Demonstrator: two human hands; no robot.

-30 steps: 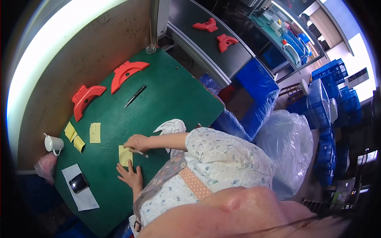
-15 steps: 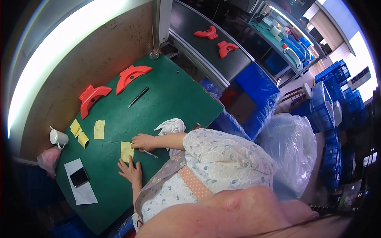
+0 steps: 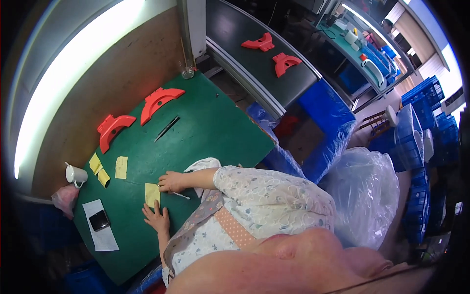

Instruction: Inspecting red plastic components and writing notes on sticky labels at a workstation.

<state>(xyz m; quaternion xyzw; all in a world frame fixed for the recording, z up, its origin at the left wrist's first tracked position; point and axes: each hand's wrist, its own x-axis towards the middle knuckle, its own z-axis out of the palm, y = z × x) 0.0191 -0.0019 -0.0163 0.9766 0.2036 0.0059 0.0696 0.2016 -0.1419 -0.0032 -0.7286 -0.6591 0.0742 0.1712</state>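
A yellow paper note (image 3: 152, 194) lies on the green tabletop in front of me. My right hand (image 3: 172, 182) rests at its right edge, closed around a slim white pen (image 3: 181, 195) whose rear end sticks out below the palm. The pen's tip is too small to make out. My left hand (image 3: 157, 221) lies flat with fingers spread, its fingertips touching the lower edge of the note. Beside my right forearm sits a crumpled white cloth (image 3: 203, 164), partly hidden by the arm.
Other yellow notes (image 3: 121, 167), a dark pen (image 3: 167, 129) and two red curved plastic parts (image 3: 161, 102) lie farther back. At left are a white mug (image 3: 76, 174) and a phone (image 3: 99, 220) on paper. A conveyor (image 3: 254, 63) and blue plastic-lined bin (image 3: 327, 112) stand right.
The whole view has shifted slightly, with the table appearing a little lower and to the left. Both hands keep nearly the same place at the note.
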